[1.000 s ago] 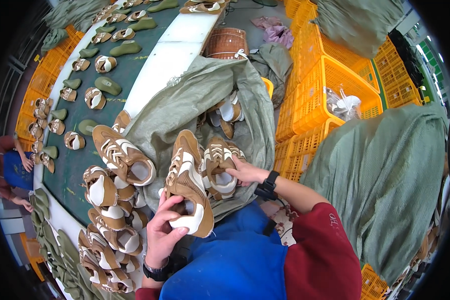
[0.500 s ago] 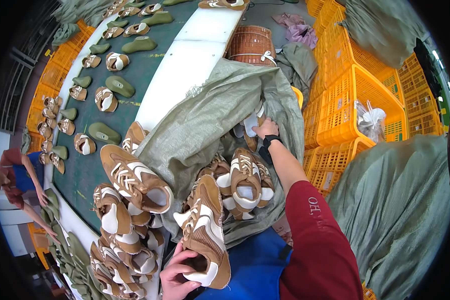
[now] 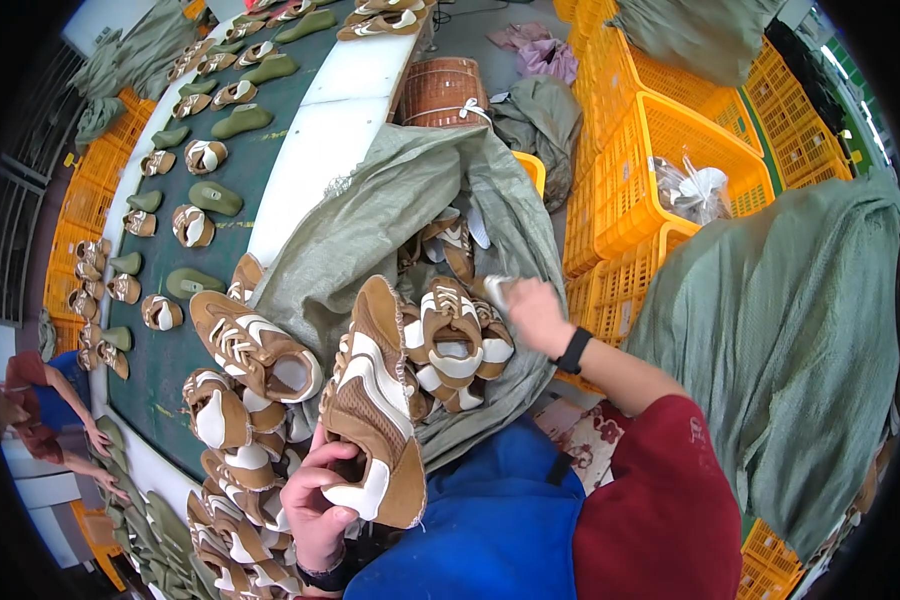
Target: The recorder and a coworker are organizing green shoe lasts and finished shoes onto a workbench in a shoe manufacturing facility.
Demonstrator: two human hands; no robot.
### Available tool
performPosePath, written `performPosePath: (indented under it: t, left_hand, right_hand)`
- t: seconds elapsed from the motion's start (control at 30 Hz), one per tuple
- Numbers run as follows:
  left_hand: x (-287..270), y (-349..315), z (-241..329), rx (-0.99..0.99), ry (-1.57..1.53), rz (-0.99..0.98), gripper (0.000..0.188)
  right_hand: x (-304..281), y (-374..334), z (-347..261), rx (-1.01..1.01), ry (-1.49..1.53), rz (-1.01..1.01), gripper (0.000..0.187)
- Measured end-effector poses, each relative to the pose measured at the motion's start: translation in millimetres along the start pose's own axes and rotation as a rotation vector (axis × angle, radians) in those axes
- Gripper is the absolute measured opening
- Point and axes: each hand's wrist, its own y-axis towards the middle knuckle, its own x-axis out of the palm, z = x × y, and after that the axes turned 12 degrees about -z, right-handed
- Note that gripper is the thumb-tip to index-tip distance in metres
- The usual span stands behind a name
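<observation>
A person in a blue apron and dark red sleeves stands over an open grey-green woven sack [image 3: 370, 215] full of tan and white shoe uppers. The left hand [image 3: 315, 495] holds one tan and white shoe [image 3: 375, 405] upright by its heel end, the fingers [image 3: 310, 480] curled together around the rim of the opening and the thumb tucked inside; the toe rises up and away from the fingertips. The right hand [image 3: 532, 312], with a black wristband just behind it, reaches into the sack mouth, and its fingers close on a small pale piece [image 3: 495, 290] at their tips; how tightly they pinch cannot be told. Just left of those fingers lies a cluster of similar shoes [image 3: 455, 345] inside the sack. Left of the held shoe, near the curled fingers, more shoes are heaped on the edge of a dark green table [image 3: 210, 330], where rows of shoes and green lasts run away toward the far end. Beyond the right hand's fingertips stand yellow plastic crates [image 3: 660, 160], one holding a clear plastic bag [image 3: 695, 188], and a brown wicker basket [image 3: 445, 92] sits past the sack. At the far left edge another person's hands [image 3: 95, 440] show, well apart.
</observation>
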Motion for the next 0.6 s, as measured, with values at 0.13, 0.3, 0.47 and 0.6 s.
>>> performPosePath:
  t: [0.13,0.3,0.47,0.6]
  left_hand:
    - [-3.7,-2.8,0.1,-0.005,0.027,-0.027,0.033]
    - [-8.3,-15.2,-5.6,-0.009,0.050,-0.024,0.040]
    - [-11.0,-27.2,8.5,-0.085,0.122,-0.016,0.035]
    - [-8.3,-23.8,8.0,-0.096,0.132,0.074,0.033]
  right_hand:
    - [-50.2,30.1,-21.7,-0.390,0.171,-0.516,0.031]
    - [-1.0,168.0,27.8,-0.045,0.912,-0.630,0.024]
    - [24.7,230.0,13.1,0.145,0.453,-0.059,0.041]
    - [23.6,262.7,-13.2,-0.211,0.476,-0.084,0.053]
